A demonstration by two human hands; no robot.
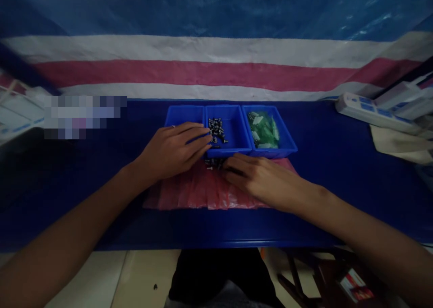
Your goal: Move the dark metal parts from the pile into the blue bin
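My left hand lies with its fingers stretched out over the left blue bin, fingertips at the left side of the middle blue bin. Small dark screws sit in that middle bin's left part. In front of it, more screws lie on the overlapping pink plastic bags. My right hand is at this pile, its fingers curled and closed; what the fingertips pinch is hidden.
The right blue bin holds a green bag and pale pieces. A white power strip and a beige cloth-like item are at the right of the blue table. A striped sheet hangs behind.
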